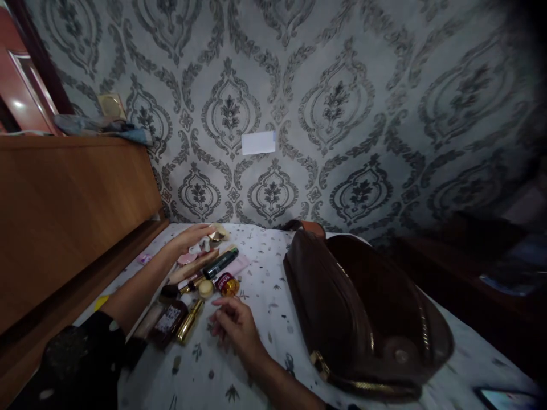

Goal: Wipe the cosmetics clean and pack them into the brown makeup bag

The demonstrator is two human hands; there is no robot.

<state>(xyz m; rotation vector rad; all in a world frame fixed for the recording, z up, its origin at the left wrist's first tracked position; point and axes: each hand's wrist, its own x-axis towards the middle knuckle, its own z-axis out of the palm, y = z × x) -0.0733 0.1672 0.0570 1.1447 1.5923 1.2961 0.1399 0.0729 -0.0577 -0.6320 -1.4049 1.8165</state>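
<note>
My left hand (192,238) stretches over the far end of a pile of cosmetics, its fingertips on a shiny gold round case (217,232). My right hand (237,326) hovers low over the sheet, fingers loosely bent and apart, with nothing visible in it. Just beyond it lies a small jar with amber contents and a red label (227,283). To its left are a gold tube (190,322) and a dark brown labelled bottle (170,323). A small round cream-coloured pot (205,288) and a dark green tube (221,263) lie between the hands.
A dark brown leather bag (333,307) stands unzipped on the patterned white sheet (265,273) at right. A wooden cabinet or headboard (77,210) borders the left. Patterned wallpaper (273,102) rises behind. Part of a phone (506,398) shows at lower right.
</note>
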